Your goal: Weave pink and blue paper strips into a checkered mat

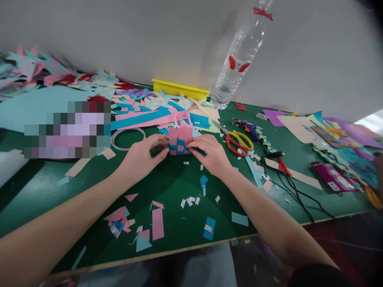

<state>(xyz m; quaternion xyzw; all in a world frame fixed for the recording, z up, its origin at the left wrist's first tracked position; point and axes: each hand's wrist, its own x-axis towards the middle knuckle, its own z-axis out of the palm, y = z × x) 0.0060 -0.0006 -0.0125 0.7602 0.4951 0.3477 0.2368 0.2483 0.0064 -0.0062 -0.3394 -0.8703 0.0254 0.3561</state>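
Note:
Between my two hands stands a small woven paper basket (180,140) in pink and blue, with a pink strip arching over its top like a handle. The fingers of my left hand (147,153) close on its left side. On the opposite side, my right hand (209,153) pinches the basket's wall near a lower corner. Long blue and pink paper strips (140,119) lie just behind it. To the right of my right hand rest scissors (239,142) with red and yellow handles.
A clear plastic bottle (236,59) stands at the back beside a yellow tray-like piece (179,88). A roll of tape (128,138) lies left. Paper scraps (158,223) litter the green table (98,215). On the right are a glue gun (249,129), black cables (295,191) and a purple packet (333,177).

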